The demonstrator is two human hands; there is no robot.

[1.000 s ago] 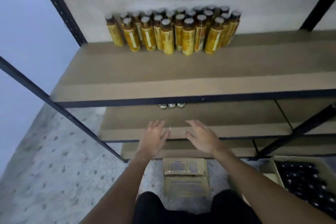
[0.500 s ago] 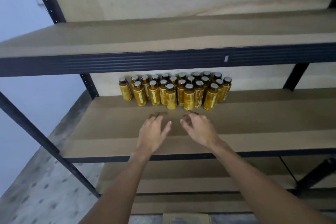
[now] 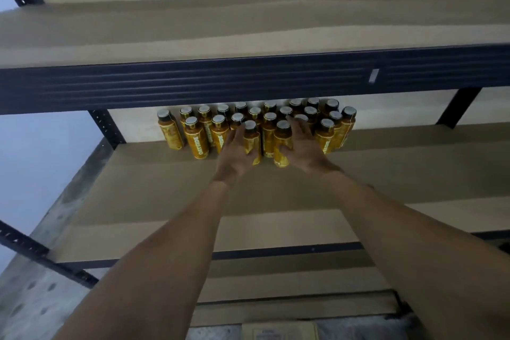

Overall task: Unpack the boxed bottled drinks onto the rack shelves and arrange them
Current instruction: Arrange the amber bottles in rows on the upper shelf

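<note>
bottles [image 3: 269,132] at the front of the cluster are being touched: left grip [image 3: 237,153] wide, straight fingers [image 3: 234,138] against one front bottle [image 3: 251,141]; right grip [image 3: 303,146] wide, fingers [image 3: 296,130] laid over its neighbour [image 3: 283,130]. behind, the rest stand upright in rows at the back of the shelf [image 3: 165,174], under a dark beam [image 3: 193,83].

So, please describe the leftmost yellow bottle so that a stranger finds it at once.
Find the brown shelf board under the dark metal beam, where yellow bottles with silver caps stand in a cluster. The bottle is at the cluster's left end: it alone has no neighbour on its left.
</note>
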